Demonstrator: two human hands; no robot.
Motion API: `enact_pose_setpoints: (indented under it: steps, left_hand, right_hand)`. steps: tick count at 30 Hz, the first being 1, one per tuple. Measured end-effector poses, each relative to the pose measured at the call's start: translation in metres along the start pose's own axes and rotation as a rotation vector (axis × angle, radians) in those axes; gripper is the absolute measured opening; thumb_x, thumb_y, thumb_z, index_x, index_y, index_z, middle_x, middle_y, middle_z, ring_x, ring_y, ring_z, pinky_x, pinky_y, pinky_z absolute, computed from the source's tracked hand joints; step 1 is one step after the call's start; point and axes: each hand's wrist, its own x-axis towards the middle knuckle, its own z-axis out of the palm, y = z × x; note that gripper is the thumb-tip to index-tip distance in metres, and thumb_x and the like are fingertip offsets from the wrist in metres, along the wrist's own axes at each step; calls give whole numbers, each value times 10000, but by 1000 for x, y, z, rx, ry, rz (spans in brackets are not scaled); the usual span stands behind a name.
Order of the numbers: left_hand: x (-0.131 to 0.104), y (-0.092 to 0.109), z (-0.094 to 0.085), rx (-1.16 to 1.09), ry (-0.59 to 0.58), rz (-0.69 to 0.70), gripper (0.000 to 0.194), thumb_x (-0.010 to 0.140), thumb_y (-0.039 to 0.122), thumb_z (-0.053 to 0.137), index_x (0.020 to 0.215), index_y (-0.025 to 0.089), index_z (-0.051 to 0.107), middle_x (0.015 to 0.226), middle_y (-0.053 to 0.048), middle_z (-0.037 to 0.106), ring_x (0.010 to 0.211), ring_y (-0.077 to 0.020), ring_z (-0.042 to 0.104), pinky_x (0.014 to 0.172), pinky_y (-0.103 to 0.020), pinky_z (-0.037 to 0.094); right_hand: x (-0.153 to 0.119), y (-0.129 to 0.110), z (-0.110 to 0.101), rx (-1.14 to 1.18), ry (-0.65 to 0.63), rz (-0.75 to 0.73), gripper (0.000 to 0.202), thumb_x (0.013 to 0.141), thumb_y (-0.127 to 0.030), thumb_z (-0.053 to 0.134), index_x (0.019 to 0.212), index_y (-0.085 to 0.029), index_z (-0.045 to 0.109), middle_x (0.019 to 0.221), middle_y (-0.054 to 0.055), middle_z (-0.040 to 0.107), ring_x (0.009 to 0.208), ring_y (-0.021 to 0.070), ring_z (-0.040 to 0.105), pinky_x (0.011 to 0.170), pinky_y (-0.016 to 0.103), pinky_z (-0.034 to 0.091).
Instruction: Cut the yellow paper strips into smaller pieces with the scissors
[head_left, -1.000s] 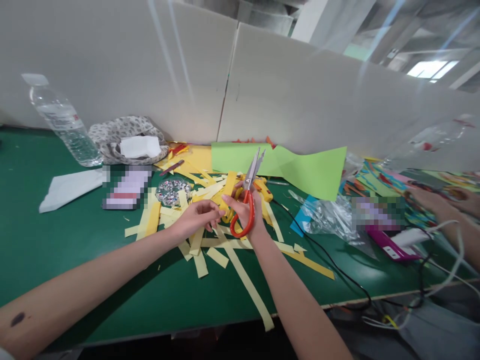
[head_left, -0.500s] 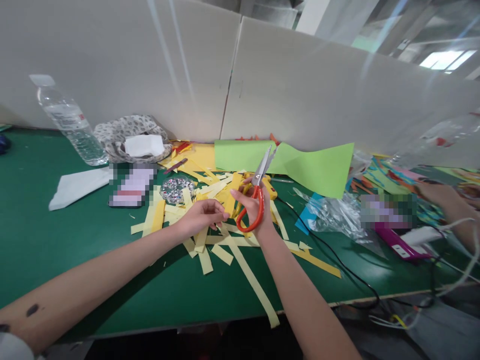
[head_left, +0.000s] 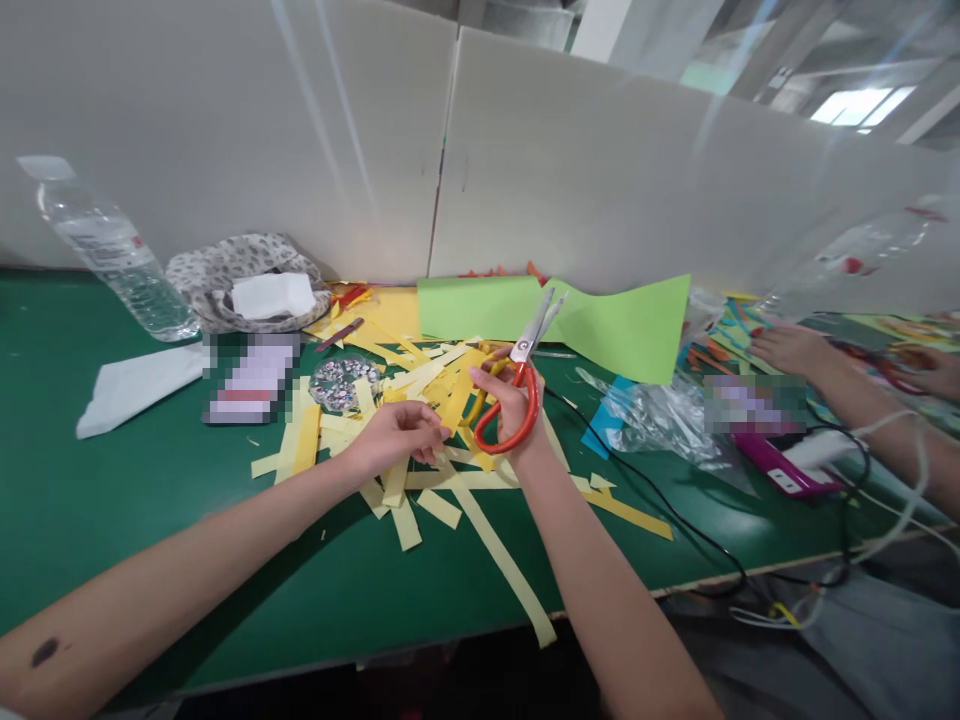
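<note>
- Scissors (head_left: pixel 524 349) with red handles sit in the right hand (head_left: pixel 514 403), above heaped yellow paper strips (head_left: pixel 427 378); blades slightly parted, pointing up and away, probably to keep them clear of the fingers.
- Right grip: wrapped around the handles, near a yellow item (head_left: pixel 474 408) too hidden to name.
- Left hand (head_left: pixel 401 432): thumb and fingertips pressed together by the upper end of a long pale strip (head_left: pixel 502 551); I cannot tell whether they pinch it.
- Round clear case (head_left: pixel 343 384), left of the strips: holds many small glittery pieces, perhaps placed for easy reach.
- Patterned cloth pouch (head_left: pixel 217 262), farther back: folded white paper (head_left: pixel 274 296) inside.
- Green paper (head_left: pixel 626 335) at the worktop's (head_left: pixel 315 610) rear, seemingly set aside.
- Crumpled plastic bag (head_left: pixel 667 425), right: contents unclear.
</note>
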Motion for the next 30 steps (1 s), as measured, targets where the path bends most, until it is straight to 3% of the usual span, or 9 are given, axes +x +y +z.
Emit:
enact_pose_setpoints:
  steps: [7,14,21,26,30]
  left_hand:
    - [0,3,-2,-23,25,-22,110,687,185,655,708,155,551,614,-23,665,497,-100,606,519,-213,484]
    - [-1,4,0,22,-24,-28,158,644,191,694,678,149,545,589,-17,655,482,-96,594,523,-221,490]
    - [-1,6,0,-11,3,-20,148,632,182,700,668,152,560,575,-19,650,474,-101,585,518,-229,496]
    - [2,2,-6,-164,45,-18,138,652,173,685,639,154,548,567,-15,644,457,-93,578,497,-214,482]
    - [5,3,-15,-468,131,1,126,672,151,670,656,144,546,532,31,595,428,-36,518,447,-136,428]
  right_hand:
    - [1,-2,-3,33,23,-74,321,599,-192,722,842,-222,515,714,-50,614,660,106,589,700,295,485]
    - [2,0,-5,26,23,-63,344,591,-207,735,864,-217,526,734,-39,627,711,117,599,773,325,471]
    - [2,-2,-6,38,53,-67,353,583,-211,735,864,-212,521,738,-38,610,701,120,595,740,318,479]
    - [3,-2,-8,29,100,-64,345,596,-211,718,877,-216,517,753,-37,595,748,125,589,755,319,471]
    - [4,-2,-8,27,115,-32,364,567,-188,720,863,-219,512,750,-37,593,732,128,586,758,328,464]
